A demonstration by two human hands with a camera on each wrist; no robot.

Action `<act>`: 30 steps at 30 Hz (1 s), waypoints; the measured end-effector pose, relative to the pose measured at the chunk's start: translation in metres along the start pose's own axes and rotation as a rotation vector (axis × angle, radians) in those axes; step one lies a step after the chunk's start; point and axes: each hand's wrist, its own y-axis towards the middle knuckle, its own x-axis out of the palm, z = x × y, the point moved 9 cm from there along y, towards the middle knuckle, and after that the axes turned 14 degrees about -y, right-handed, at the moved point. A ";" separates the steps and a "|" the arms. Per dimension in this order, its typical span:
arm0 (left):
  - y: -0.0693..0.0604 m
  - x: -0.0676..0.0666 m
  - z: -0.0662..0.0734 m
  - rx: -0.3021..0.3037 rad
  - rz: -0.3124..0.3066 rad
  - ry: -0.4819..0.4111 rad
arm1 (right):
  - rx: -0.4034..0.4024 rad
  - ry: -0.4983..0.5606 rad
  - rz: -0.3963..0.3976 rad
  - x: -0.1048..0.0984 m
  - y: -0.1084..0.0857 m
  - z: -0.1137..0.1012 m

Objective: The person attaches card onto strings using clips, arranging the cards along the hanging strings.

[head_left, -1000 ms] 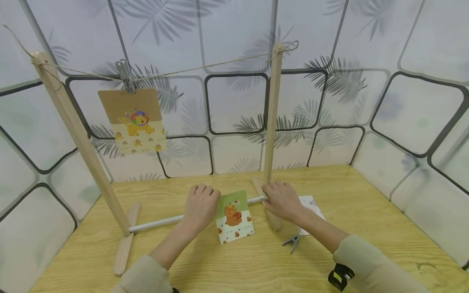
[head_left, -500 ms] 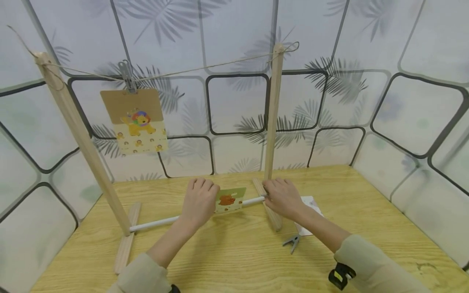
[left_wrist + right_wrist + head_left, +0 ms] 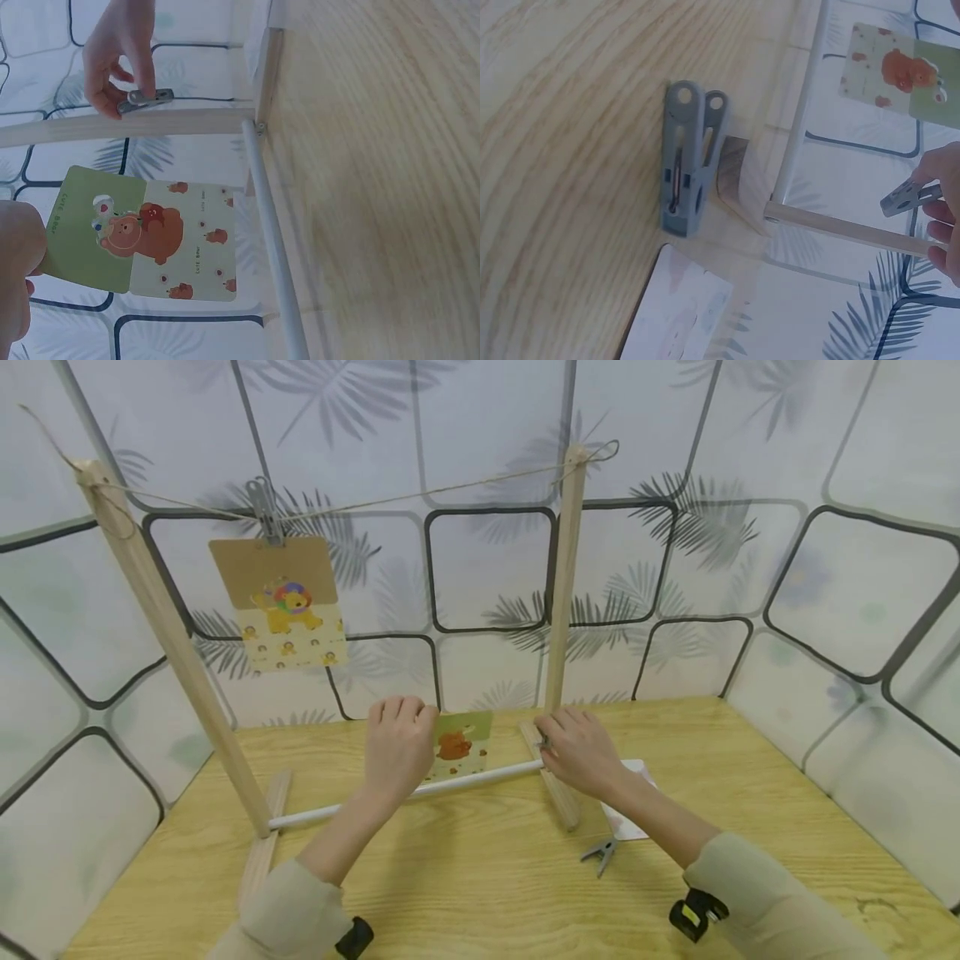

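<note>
My left hand (image 3: 399,747) pinches a green and cream bear card (image 3: 465,747) by its upper left corner, raised just above the white rod. In the left wrist view the bear card (image 3: 161,236) hangs over the rod side, its printed face showing. My right hand (image 3: 581,750) is beside the right wooden post and holds a grey clothespin (image 3: 146,99) between thumb and fingers. The right wrist view shows this same clothespin (image 3: 906,197) in the fingers, gripping no card. A second grey clothespin (image 3: 600,856) lies on the table below my right forearm.
Two wooden posts carry a string (image 3: 420,493); a white rod (image 3: 480,774) joins their feet. A lion card (image 3: 281,602) hangs at the left from a grey clothespin (image 3: 265,510). A pale card (image 3: 630,827) lies partly under my right forearm. Patterned cloth walls surround the table.
My left hand has risen, lifting the bear card from in front of the rod to above it and tipping its face. The right hand has risen slightly, still holding the clothespin.
</note>
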 end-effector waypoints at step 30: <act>0.041 -0.026 -0.022 -0.042 0.088 0.021 | 0.006 0.008 0.195 -0.049 0.047 0.020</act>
